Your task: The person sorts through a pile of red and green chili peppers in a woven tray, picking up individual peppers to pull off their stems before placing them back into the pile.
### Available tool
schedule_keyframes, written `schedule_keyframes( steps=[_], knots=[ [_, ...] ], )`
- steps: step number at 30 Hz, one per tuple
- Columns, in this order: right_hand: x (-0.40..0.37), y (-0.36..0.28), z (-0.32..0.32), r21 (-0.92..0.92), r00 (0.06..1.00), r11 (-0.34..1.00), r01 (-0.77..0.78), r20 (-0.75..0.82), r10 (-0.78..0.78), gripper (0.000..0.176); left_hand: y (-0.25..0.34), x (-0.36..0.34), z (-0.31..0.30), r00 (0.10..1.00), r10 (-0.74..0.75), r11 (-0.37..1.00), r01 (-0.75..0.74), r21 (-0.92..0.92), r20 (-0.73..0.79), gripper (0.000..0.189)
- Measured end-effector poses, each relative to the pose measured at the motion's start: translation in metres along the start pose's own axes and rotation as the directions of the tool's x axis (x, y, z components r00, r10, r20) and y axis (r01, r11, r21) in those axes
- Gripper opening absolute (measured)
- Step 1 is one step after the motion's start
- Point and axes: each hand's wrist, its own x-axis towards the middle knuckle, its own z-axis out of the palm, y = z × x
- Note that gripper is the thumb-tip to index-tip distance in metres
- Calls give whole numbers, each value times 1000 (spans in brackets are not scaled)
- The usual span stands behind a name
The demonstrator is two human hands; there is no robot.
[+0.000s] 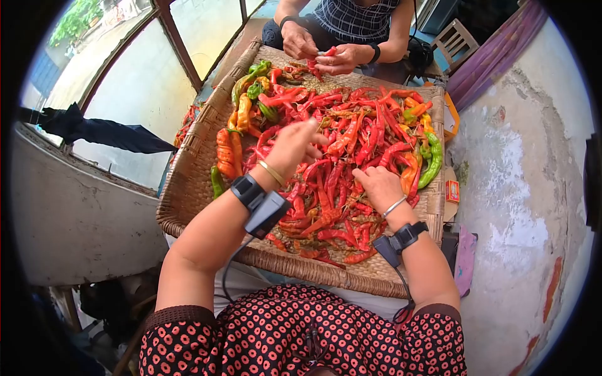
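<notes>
A shallow woven basket holds a heap of red peppers, with green and orange ones along its left and right sides. Over the upper left part of the heap is my left hand, its fingers apart and slightly blurred, with nothing visible between them. My right hand rests low over the right part of the heap, fingers bent down at the red peppers; whether it grips one is hidden. Both wrists carry a bracelet and a black strapped device.
Across the basket a person holds a red pepper in both hands. A dark folded umbrella hangs at the left by the windows. A wooden chair and a purple curtain are at the upper right, near a worn wall.
</notes>
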Motion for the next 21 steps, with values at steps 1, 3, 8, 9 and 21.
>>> schedule_keyframes(
  steps=[1, 3, 8, 9, 21],
  knots=[
    [0, -2, 4, -85, 998, 996, 17, 54, -12, 16, -5, -1, 5, 996, -17, 986, 2, 164, 93, 28],
    [-2, 0, 7, -114, 999, 993, 15, 41, -10, 9, -19, -4, 14, 956, -35, 948, -61, 313, 292, 25],
    [6, -13, -23, -37, 992, 998, 45, -113, -49, 7, -37, -10, 21, 881, 160, 748, -402, 528, 445, 31],
    [7, -19, -28, -37, 992, 998, 45, -113, -49, 7, -32, -13, 22, 846, 162, 648, -480, 591, 509, 35],
    [3, -22, -39, 124, 988, 987, -105, -100, 118, 15, 14, -17, 4, 805, -196, 620, -341, 707, 559, 19]
  ],
)
